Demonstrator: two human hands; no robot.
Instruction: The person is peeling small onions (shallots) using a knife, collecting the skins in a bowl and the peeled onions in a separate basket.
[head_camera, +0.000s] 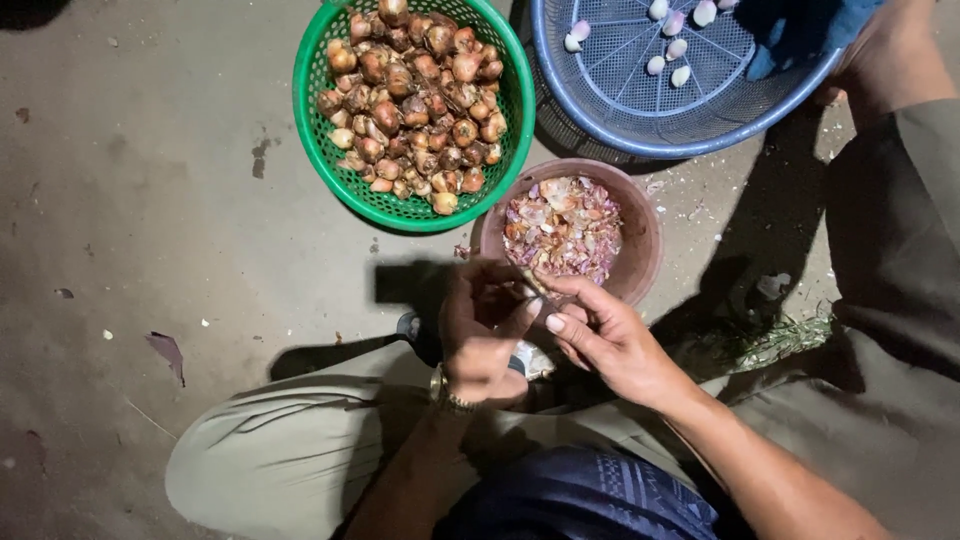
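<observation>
- Head view, the hands: the left hand (483, 335) and right hand (600, 335) meet just near of the brown bowl (645, 235). The fingers of both curl in around something small pinched between them, most likely a shallot; it is almost wholly hidden, so I cannot tell which hand truly has it. Held right at the bowl's near rim, anything shed would seemingly drop inside.
- Head view, the containers: the brown bowl holds a heap of pink-purple papery skins (562, 228). Far and left of it, touching its rim, a green basket (310, 120) is piled with brown unpeeled shallots (415, 100). Far and right, a blue basket (600, 100) holds a few pale peeled bulbs (672, 48) scattered on its mesh.
- Head view, surroundings: all three stand on a bare concrete floor (150, 200), within reach of the seated person's folded knee (270, 450). Another person's hand (880, 60) rests at the blue basket's right rim.
</observation>
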